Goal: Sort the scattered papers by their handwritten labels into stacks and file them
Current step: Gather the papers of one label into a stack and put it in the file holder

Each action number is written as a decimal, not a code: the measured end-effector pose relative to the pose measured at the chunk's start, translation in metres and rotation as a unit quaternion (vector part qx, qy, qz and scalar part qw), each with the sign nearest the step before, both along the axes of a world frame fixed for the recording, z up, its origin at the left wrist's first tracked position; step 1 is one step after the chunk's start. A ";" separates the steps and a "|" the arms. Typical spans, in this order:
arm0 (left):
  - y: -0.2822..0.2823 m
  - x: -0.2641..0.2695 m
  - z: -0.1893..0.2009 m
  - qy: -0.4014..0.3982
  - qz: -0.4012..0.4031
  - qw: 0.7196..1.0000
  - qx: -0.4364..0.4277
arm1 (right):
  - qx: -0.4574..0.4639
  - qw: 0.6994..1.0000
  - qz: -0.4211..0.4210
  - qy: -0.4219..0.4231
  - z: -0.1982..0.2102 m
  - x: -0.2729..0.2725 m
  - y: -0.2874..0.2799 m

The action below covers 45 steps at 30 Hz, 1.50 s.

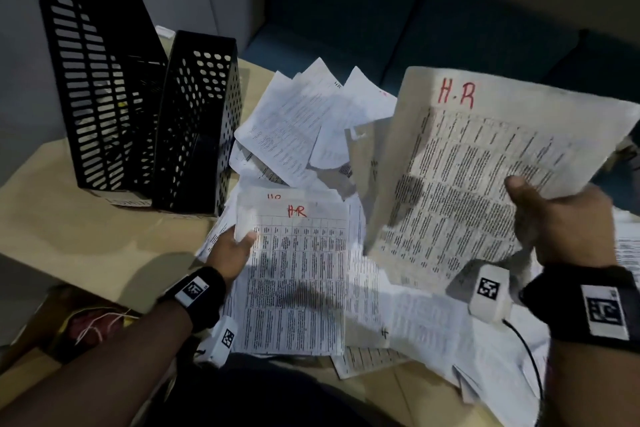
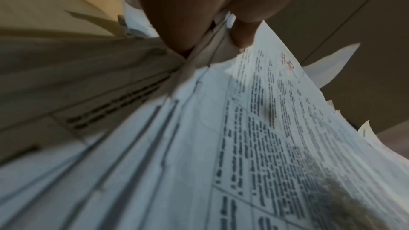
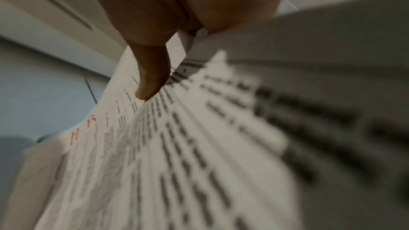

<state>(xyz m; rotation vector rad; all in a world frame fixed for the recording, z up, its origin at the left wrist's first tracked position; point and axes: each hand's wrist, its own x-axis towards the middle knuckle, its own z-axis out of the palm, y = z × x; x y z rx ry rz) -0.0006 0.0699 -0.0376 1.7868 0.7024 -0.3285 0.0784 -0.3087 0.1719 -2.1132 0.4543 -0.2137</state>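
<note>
Dim light falls on the tan table [image 1: 86,229], and I sit over it with papers all around.

My right hand [image 1: 561,218] pinches a sheet marked "H.R" [image 1: 485,163] in red. My thumb [image 3: 152,78] presses on top of it and my other fingers curl under, out of sight. The sheet is lifted up and tilts toward me. My left hand [image 1: 232,250] pinches the left edge of a small stack [image 1: 298,274] whose top page says "HR" in red. My thumb [image 2: 242,32] is on top there too, and several pages are caught in that grip.

Both labels match, so I think the lifted sheet belongs on the stack beside my left hand. To do it well I should lay it flat with the red letters at the same end, then tap the edges even. I should hold the stack tight so no page slips.

Past my fingers lies the messy pile of loose papers [image 1: 301,121], still to be read. Farther off, past my left hand, stand two black file holders [image 1: 138,107] side by side, where I guess the stacks go.
</note>
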 end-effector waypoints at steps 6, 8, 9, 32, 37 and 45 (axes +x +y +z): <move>-0.014 0.009 0.005 -0.020 0.006 0.999 -0.032 | 0.080 0.993 0.059 0.070 -0.080 -0.007 0.053; -0.019 0.013 0.011 -0.027 0.002 0.999 -0.018 | 0.127 0.985 0.044 0.105 -0.124 -0.016 0.081; -0.021 0.014 0.014 -0.023 0.007 1.000 -0.016 | 0.142 0.981 0.031 0.130 -0.144 -0.022 0.093; -0.013 0.022 -0.010 -0.043 -0.019 0.998 -0.034 | 0.033 0.985 0.033 0.166 -0.192 -0.020 0.101; -0.020 0.024 -0.002 -0.067 0.007 0.994 -0.086 | 0.013 0.970 0.121 0.210 -0.197 -0.022 0.109; -0.018 0.020 0.000 -0.064 0.011 0.992 -0.107 | -0.026 0.933 0.277 0.229 -0.195 -0.020 0.124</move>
